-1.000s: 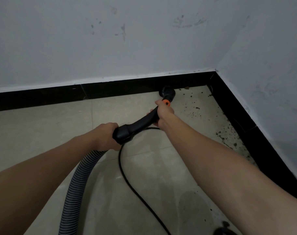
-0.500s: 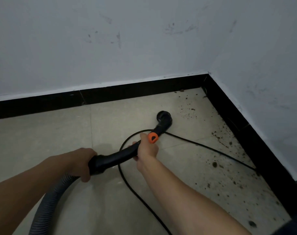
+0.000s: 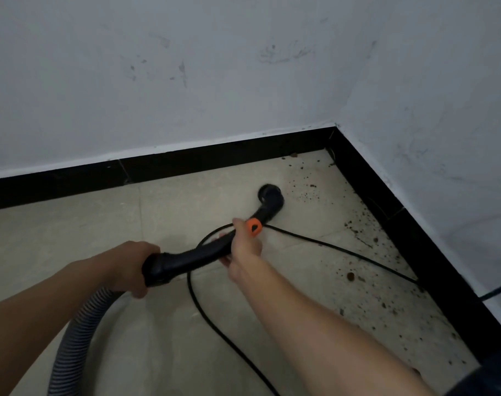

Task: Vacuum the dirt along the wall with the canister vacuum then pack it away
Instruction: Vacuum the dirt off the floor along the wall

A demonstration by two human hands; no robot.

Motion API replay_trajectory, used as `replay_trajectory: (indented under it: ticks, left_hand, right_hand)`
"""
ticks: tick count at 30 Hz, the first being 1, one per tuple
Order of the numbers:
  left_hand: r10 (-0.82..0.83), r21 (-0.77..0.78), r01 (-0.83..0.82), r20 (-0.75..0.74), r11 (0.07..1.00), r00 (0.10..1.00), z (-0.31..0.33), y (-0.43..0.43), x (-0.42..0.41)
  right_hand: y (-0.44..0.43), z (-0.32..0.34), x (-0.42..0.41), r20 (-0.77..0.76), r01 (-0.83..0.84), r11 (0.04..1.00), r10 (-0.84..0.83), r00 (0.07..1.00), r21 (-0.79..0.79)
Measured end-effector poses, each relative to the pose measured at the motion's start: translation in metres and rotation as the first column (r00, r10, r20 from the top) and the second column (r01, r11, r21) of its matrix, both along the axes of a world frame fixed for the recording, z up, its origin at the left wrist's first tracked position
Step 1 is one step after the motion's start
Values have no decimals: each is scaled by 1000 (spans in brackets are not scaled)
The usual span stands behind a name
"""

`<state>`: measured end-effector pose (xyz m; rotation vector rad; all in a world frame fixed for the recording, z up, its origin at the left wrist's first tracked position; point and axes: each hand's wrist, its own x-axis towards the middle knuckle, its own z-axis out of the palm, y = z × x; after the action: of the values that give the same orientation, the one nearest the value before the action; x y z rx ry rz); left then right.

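Observation:
I hold a black curved vacuum handle (image 3: 198,257) with an orange slider (image 3: 254,227) low over the tiled floor. My left hand (image 3: 129,267) grips its rear end, where the grey ribbed hose (image 3: 78,332) joins. My right hand (image 3: 242,247) grips the handle just behind the orange slider. The round open nozzle end (image 3: 270,195) points down at the floor, left of the dirt. Brown dirt crumbs (image 3: 358,252) lie scattered along the right wall's black skirting (image 3: 409,232) and into the corner. The canister is out of view.
A black power cord (image 3: 329,248) loops on the floor under the handle and runs right to the skirting, then up the right wall. Black skirting (image 3: 186,164) also lines the far white wall. Beige floor tiles (image 3: 58,224) extend to the left.
The nozzle has pulled back from the far skirting toward me and lower to the floor. Both hands kept their grip. The view shifted, showing more dirt along the right wall.

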<state>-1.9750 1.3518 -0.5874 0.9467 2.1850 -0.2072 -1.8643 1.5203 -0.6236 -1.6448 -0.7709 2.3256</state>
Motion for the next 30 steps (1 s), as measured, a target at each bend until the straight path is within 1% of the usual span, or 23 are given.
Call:
replay_trajectory:
  ticks: [2,4,7,9,13,15,20,24,27,30]
  left_hand:
    - [-32,-15,32,-21,999,999,-1,-1,-2]
    - [-55,14,56,-34,998,998,0,10,-1]
    - [-85,105,89,-39,990,996,3,43,3]
    - [-104,147,108,-31,983,994,3,66,6]
    - [-122,123,123,-17,985,992,-4,102,14]
    - [-86,124,85,5,989,996,-7,115,18]
    - [45,218,-67,105,974,993,-11,143,23]
    - [68,294,-109,149,950,987,-12,168,26]
    - [88,315,-139,170,939,982,-11,176,28]
    - [107,293,-150,158,944,982,-10,164,23]
  right_hand:
    - [-17,-3,25,-17,101,994,-102,995,-43]
    - [-16,-2,42,-10,187,981,-188,982,-59]
    - [13,4,52,10,270,962,-269,963,-32]
    - [38,9,52,21,292,956,-292,956,-16]
    - [84,9,45,20,251,968,-252,968,23]
    - [104,7,36,9,218,975,-219,976,32]
    - [151,9,14,32,93,991,-96,995,98]
    - [185,18,-2,70,-24,984,12,997,174]
    - [197,21,-12,95,-89,975,71,993,202]
    - [186,20,-22,119,-145,966,121,986,217]
